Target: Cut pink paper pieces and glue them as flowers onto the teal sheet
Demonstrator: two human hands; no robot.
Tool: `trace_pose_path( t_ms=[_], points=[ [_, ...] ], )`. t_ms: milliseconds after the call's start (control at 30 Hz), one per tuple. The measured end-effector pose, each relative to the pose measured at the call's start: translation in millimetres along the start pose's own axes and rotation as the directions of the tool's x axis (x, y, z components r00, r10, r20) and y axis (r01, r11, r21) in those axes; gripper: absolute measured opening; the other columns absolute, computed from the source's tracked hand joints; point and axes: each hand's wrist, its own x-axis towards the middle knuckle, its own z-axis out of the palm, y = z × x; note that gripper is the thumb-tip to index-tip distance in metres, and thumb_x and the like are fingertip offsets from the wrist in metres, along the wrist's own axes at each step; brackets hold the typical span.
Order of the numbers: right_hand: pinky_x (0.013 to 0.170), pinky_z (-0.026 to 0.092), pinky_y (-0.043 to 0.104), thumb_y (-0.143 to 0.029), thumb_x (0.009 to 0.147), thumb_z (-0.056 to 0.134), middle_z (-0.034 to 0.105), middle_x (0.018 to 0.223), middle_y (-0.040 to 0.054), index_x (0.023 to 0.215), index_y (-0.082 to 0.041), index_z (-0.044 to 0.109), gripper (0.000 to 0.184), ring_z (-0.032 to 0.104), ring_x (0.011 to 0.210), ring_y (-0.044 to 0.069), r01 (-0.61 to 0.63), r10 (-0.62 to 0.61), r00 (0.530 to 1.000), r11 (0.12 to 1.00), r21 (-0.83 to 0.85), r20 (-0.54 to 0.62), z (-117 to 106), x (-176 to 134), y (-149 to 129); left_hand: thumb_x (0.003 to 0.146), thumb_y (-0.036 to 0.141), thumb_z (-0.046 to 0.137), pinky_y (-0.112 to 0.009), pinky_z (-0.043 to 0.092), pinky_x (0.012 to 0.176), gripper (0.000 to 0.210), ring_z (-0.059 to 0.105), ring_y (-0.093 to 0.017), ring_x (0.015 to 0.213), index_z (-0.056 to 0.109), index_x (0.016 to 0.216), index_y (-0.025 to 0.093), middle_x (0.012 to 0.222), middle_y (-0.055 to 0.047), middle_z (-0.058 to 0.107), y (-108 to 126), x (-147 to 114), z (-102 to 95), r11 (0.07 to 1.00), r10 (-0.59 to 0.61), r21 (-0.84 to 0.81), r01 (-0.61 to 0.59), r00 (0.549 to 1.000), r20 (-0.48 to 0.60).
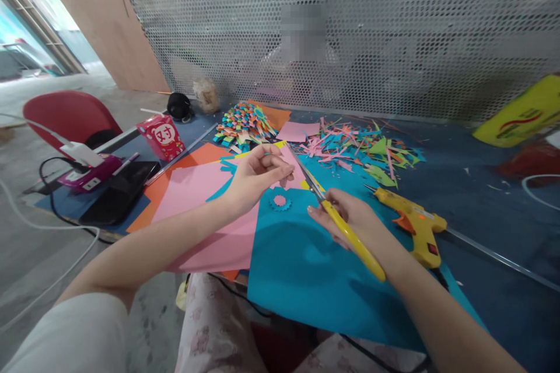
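Observation:
My right hand (350,213) grips a pair of scissors (356,242) by its yellow handles, blades pointing forward and left. My left hand (258,175) is raised over the paper, fingertips pinched together near the blades; anything between them is too small to make out. Below the hands lies a small round paper piece (280,202), pink in the middle with a notched blue rim. It rests on a large blue sheet (306,285). Pink sheets (196,204) lie under my left forearm, and a fringed blue strip (227,166) is partly hidden behind that hand.
A yellow glue gun (413,224) lies right of my right hand. Paper scraps (350,148) and a pile of colourful curled pieces (245,122) sit toward the perforated metal panel (394,29). At left are a pink box (161,137), a black phone (120,195) and a purple power strip (90,175).

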Motion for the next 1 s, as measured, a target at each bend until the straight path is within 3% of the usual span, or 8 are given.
trace_pose_path(
  t_ms=[833,1000],
  points=[
    [0.039,0.024,0.023,-0.064,0.067,0.063,0.038,0.051,-0.0067,0.067,-0.023,0.038,0.048,0.034,0.042,0.009,0.029,-0.033,0.998,0.997,-0.073,-0.055,0.7,2.0,3.7,0.06,0.027,0.082,-0.018,0.045,0.051,0.038,0.06,-0.007,0.053,0.05,0.077,0.016,0.057,0.005,0.063,-0.8,-0.7,0.5,0.997,-0.081,-0.01,0.082,0.996,0.033],
    [0.039,0.024,0.023,-0.062,0.069,0.063,0.037,0.048,-0.0073,0.067,-0.023,0.039,0.046,0.033,0.041,0.008,0.035,-0.046,0.992,0.995,-0.095,-0.117,1.1,0.1,3.4,0.058,0.028,0.083,-0.018,0.044,0.049,0.041,0.058,-0.007,0.051,0.051,0.081,0.017,0.056,0.006,0.062,-1.4,0.4,1.8,0.997,-0.07,-0.037,0.07,0.998,0.008]
  ],
)
